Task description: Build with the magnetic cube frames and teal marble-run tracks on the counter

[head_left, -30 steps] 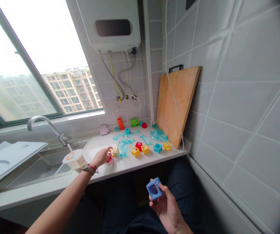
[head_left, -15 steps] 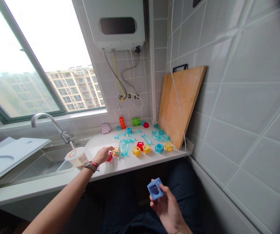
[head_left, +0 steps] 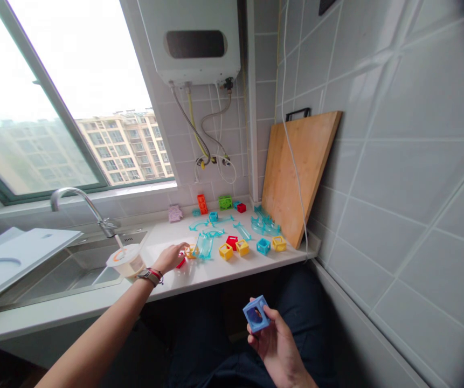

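A blue hollow cube block [head_left: 256, 313] is held in my right hand [head_left: 278, 345], with the thumb on its side, in front of the counter edge. My left hand [head_left: 170, 258] reaches over the counter, fingers bent down with the tips partly hidden. Right at those fingertips are a yellow-orange block [head_left: 192, 251] and, underneath, a red block [head_left: 180, 263]; which of them the fingers grip is unclear. To their right lies a clear teal track piece [head_left: 205, 245]. Farther along stand yellow cube blocks [head_left: 226, 251], a red block [head_left: 232, 242] and a teal cube block [head_left: 263, 246].
Teal curved tracks [head_left: 264, 224], an orange block stack [head_left: 202, 204] and a green block [head_left: 225, 202] sit towards the wall. A wooden board [head_left: 300, 172] leans at right. On the left are a lidded plastic tub [head_left: 129, 261], the sink [head_left: 82, 269] and its faucet [head_left: 78, 194].
Hardly anything differs. The red block under my left hand appears slightly shifted towards me; my right hand keeps the blue cube block in nearly the same place.
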Tool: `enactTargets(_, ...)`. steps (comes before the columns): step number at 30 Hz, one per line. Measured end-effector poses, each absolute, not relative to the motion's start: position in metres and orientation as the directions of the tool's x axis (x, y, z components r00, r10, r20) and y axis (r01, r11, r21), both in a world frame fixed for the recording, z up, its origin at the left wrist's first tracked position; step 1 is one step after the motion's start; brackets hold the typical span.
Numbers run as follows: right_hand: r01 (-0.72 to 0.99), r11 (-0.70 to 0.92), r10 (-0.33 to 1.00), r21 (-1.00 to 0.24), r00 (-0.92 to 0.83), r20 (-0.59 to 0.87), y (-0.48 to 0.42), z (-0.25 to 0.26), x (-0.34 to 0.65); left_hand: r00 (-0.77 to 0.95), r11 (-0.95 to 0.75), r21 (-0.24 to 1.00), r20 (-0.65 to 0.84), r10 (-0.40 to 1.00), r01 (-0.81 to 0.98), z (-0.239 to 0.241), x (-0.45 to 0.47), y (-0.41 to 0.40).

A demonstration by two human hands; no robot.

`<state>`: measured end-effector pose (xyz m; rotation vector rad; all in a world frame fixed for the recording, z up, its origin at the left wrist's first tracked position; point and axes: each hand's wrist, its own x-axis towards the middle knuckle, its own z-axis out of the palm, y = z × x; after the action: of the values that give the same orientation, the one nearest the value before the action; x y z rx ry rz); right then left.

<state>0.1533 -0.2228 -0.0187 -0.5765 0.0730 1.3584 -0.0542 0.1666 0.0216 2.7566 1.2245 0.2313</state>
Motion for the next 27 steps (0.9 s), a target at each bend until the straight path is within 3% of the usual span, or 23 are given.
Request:
enactTargets(20,-0.924,0.094,0.888,-0.371,0.246,-0.388,-0.223,-0.021,0.153,0.59,-0.608,0.174,0.146,0.794,0.775,0.004,-0.056,0.166)
enactTargets(27,-0.925,0.063,0.901,-0.375,0.214,-0.377,-0.214,-0.03,0.161,0.497,-0.574,0.247,0.31,0.81,0.781,-0.008,-0.066,0.147)
